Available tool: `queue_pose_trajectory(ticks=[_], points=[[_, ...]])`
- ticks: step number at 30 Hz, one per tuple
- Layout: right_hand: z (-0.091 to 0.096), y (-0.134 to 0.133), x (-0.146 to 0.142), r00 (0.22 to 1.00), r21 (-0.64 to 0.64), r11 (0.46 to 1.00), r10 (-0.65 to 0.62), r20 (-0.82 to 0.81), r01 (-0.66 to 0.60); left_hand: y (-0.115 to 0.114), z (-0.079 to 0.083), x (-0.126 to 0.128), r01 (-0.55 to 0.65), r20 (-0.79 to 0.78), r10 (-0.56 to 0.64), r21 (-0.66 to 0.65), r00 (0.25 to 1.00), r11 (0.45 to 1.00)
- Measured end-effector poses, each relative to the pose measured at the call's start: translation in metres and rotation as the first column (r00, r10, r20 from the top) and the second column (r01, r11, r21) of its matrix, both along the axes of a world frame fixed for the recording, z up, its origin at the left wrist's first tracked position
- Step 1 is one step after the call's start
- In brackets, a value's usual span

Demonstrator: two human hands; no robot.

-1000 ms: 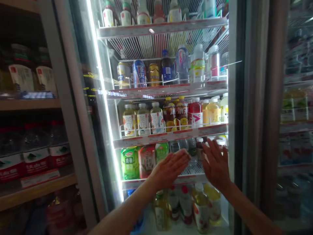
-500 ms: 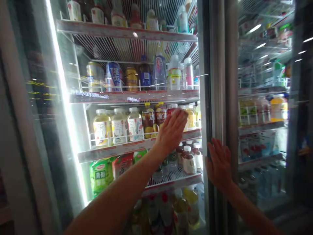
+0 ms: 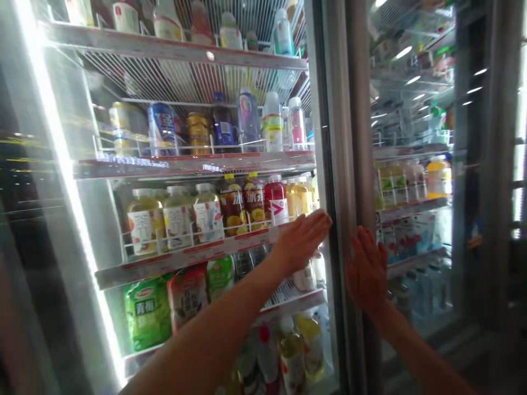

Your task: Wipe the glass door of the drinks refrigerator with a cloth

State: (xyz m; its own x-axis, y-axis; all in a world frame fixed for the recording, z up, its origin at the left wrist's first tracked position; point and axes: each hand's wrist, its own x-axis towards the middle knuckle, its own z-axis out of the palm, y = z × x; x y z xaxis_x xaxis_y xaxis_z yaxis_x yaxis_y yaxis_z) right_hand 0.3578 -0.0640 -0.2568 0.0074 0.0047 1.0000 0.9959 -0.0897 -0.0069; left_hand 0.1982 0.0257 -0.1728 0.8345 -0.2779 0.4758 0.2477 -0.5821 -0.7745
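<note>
Both hands flat and open, grasping nothing. Left hand (image 3: 302,238) presses the cooler door (image 3: 325,164) at its upright right edge; right hand (image 3: 366,271) rests on the frame post (image 3: 359,137) just beside it.

Dim shop, lit cooler shelves (image 3: 193,163), ceiling-light reflections (image 3: 405,52)

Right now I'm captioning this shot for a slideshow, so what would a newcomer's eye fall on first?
The bright light strip running down the cooler's left side, lighting shelves packed with drinks. Next, the two bare hands at centre: the left hand flat against the glass door near its right edge, the right hand flat on the door frame beside it. A green pouch glows lower left.
</note>
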Motion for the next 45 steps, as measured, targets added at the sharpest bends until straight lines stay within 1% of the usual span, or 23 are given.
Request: queue_pose_trajectory(ticks=[2,5,7,8,10,12,14,15,17,19,20,22,25,27,29,31,32,34,36,39,40,43,45], points=[[0.005,0.003,-0.001,1.000,0.018,1.000,-0.001,0.008,0.001,-0.002,-0.018,-0.009,0.009,-0.032,-0.009,-0.002,0.999,1.000],[0.010,0.007,-0.004,0.999,0.006,1.000,-0.004,0.047,0.004,-0.002,-0.064,-0.032,0.174,-0.361,-0.142,0.057,0.922,0.983],[0.013,0.009,-0.006,0.997,-0.016,1.000,0.005,0.076,-0.004,0.002,-0.073,-0.044,0.190,-0.434,-0.141,0.071,0.890,0.979],[0.015,0.011,-0.008,0.996,-0.018,1.000,0.013,0.085,-0.011,0.004,-0.064,-0.047,0.171,-0.423,-0.122,0.078,0.898,0.982],[0.021,0.014,-0.011,0.996,0.003,1.000,0.030,0.080,-0.030,0.008,-0.026,-0.046,0.087,-0.308,-0.060,0.077,0.950,0.993],[0.029,0.017,-0.015,0.997,0.037,0.998,0.052,0.056,-0.054,0.009,0.019,-0.041,-0.033,-0.076,0.034,0.019,0.996,0.999],[0.036,0.020,-0.019,0.997,0.066,0.995,0.074,0.034,-0.076,0.007,0.049,-0.036,-0.123,0.113,0.129,-0.055,0.985,0.991],[0.040,0.021,-0.020,0.996,0.073,0.994,0.083,0.030,-0.085,0.006,0.055,-0.035,-0.131,0.101,0.136,-0.057,0.985,0.990],[0.045,0.022,-0.022,0.995,0.076,0.992,0.095,0.030,-0.097,0.003,0.056,-0.035,-0.083,-0.117,0.083,0.005,0.990,0.997],[0.050,0.023,-0.022,0.995,0.071,0.992,0.097,0.036,-0.099,0.001,0.057,-0.034,-0.017,-0.346,0.036,0.060,0.937,0.998],[0.053,0.023,-0.021,0.995,0.074,0.992,0.096,0.038,-0.099,0.001,0.063,-0.032,-0.012,-0.373,0.037,0.068,0.927,0.998],[0.060,0.023,-0.020,0.995,0.093,0.991,0.094,0.034,-0.097,0.003,0.087,-0.028,-0.065,-0.232,0.074,0.048,0.970,0.997],[0.070,0.021,-0.020,0.995,0.147,0.984,0.101,0.018,-0.102,0.006,0.124,-0.019,-0.131,0.148,0.133,-0.022,0.980,0.991],[0.074,0.019,-0.021,0.993,0.162,0.980,0.116,0.025,-0.118,0.007,0.126,-0.014,-0.124,0.202,0.123,-0.007,0.972,0.992],[0.075,0.016,-0.020,0.991,0.158,0.978,0.128,0.047,-0.134,0.006,0.112,-0.008,-0.058,0.005,0.058,0.090,0.998,0.994],[0.075,0.014,-0.018,0.989,0.155,0.978,0.130,0.065,-0.138,0.006,0.099,-0.002,0.034,-0.229,0.006,0.171,0.973,0.985],[0.076,0.014,-0.017,0.990,0.159,0.978,0.127,0.067,-0.136,0.006,0.099,0.001,0.056,-0.284,-0.001,0.186,0.959,0.981],[0.079,0.013,-0.013,0.991,0.165,0.978,0.118,0.060,-0.127,0.006,0.114,0.008,0.013,-0.209,0.021,0.163,0.978,0.987],[0.084,0.015,-0.010,0.993,0.167,0.980,0.106,0.048,-0.112,0.006,0.141,0.013,-0.068,0.023,0.067,0.086,0.998,0.994],[0.095,0.021,-0.009,0.995,0.150,0.984,0.085,0.052,-0.092,0.006,0.171,0.014,-0.121,0.298,0.119,-0.012,0.947,0.993],[0.099,0.024,-0.009,0.995,0.142,0.986,0.081,0.053,-0.087,0.006,0.174,0.012,-0.124,0.297,0.120,-0.004,0.947,0.992],[0.111,0.033,-0.012,0.995,0.131,0.987,0.085,0.051,-0.091,0.009,0.177,-0.002,-0.116,0.127,0.105,0.080,0.986,0.990],[0.119,0.037,-0.015,0.993,0.138,0.985,0.100,0.057,-0.107,0.013,0.182,-0.017,-0.121,0.167,0.107,0.071,0.980,0.990]])
